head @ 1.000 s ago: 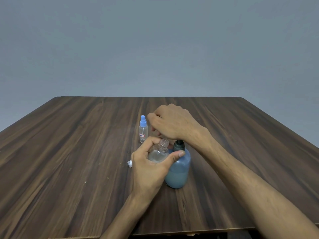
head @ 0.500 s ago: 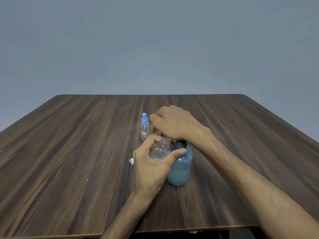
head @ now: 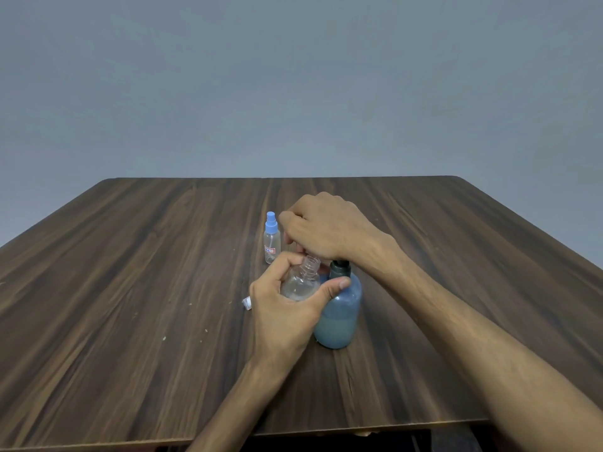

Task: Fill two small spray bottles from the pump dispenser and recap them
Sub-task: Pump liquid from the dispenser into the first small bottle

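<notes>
Tilting slightly toward the dispenser, an open clear bottle (head: 301,278) sits in the left hand (head: 282,316), its threaded neck bare and pointing up under the other hand. The left hand's fingers curl round the bottle's body from the left and its thumb (head: 336,285) wraps the right side, the thumb tip touching the pump dispenser (head: 337,313). A little liquid seems to lie in the bottom of the clear bottle, though the fingers hide most of it.

The pump dispenser stands upright on the worktop (head: 130,288), just right of the held bottle and touching it. It is a rounded blue-tinted bottle with a dark collar, roughly the lower third filled with pale liquid. The right hand (head: 326,230) rests on top of its pump head, fingers curled downward over it; the head and spout are covered by the hand, so how far the pump is pressed cannot be told.

Behind the held bottle, near the right hand's knuckles but apart from them, a small spray bottle (head: 271,238) stands upright with its blue spray cap on and a small red-edged label. A small white cap (head: 247,303) lies on the dark wood worktop just left of the left hand.
</notes>
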